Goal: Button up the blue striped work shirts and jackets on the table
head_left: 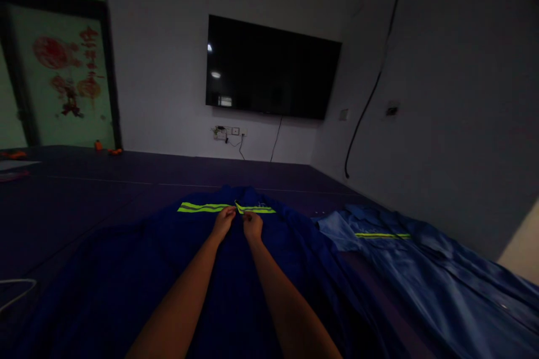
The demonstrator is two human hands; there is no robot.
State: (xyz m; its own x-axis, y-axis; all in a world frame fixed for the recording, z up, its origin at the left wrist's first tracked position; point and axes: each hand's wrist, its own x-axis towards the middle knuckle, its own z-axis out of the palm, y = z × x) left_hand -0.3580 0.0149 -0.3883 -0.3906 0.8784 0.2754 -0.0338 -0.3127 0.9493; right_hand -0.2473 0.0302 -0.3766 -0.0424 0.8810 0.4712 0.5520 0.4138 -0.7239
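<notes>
A dark blue work jacket [177,258] with a yellow-green reflective stripe [202,208] lies spread on a dark purple surface in front of me. Both my arms reach forward over it. My left hand [224,220] and my right hand [252,224] sit side by side at the middle of the stripe, fingers curled and pinching the cloth where the two front edges meet. The room is dim and the fingertips are hard to make out.
A second, lighter blue jacket [421,275] with its own reflective stripe lies to the right, near the wall. A black screen [269,67] hangs on the far wall. A white cable [17,291] lies at the left edge. Orange items [105,148] rest far left.
</notes>
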